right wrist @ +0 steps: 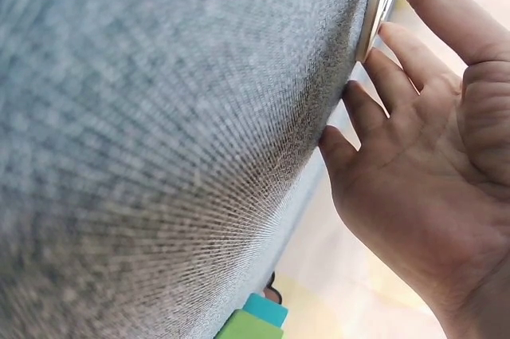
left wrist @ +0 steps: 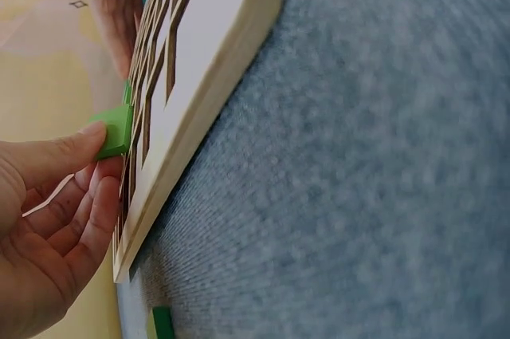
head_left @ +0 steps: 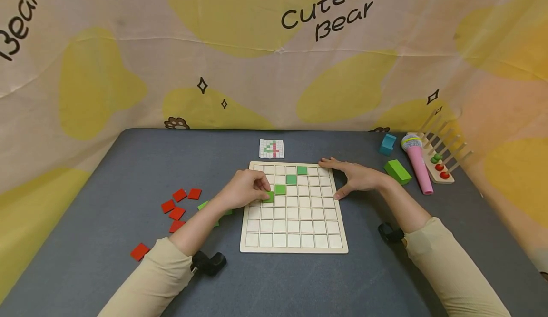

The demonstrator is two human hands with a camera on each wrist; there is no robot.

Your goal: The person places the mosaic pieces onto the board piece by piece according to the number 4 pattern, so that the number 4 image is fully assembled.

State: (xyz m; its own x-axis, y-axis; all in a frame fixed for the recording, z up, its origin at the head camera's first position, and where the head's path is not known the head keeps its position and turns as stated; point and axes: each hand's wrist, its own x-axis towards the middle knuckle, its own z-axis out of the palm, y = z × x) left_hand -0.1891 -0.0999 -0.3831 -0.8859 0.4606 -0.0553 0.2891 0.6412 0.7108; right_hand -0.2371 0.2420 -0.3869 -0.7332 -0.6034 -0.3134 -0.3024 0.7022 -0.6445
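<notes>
My left hand (head_left: 245,188) pinches a green square tile (left wrist: 115,133) between thumb and fingers, over a cell near the left side of the wooden grid board (head_left: 295,249). In the left wrist view the tile is tilted, one edge at the board's surface. Three other green tiles (head_left: 280,190) lie in cells, running diagonally up to the right. My right hand (head_left: 357,176) rests with spread fingers at the board's right edge, thumb on the side and fingertips by the far corner. In the right wrist view its fingers (right wrist: 406,60) look nearly straight.
Several red tiles (head_left: 177,213) lie left of the board, with green tiles (head_left: 203,205) partly hidden by my left arm. Behind the board is a small pattern card (head_left: 271,149). Further right are a green block (head_left: 397,172), blue block (head_left: 387,144), pink microphone (head_left: 419,167) and pegged bead stand (head_left: 447,180).
</notes>
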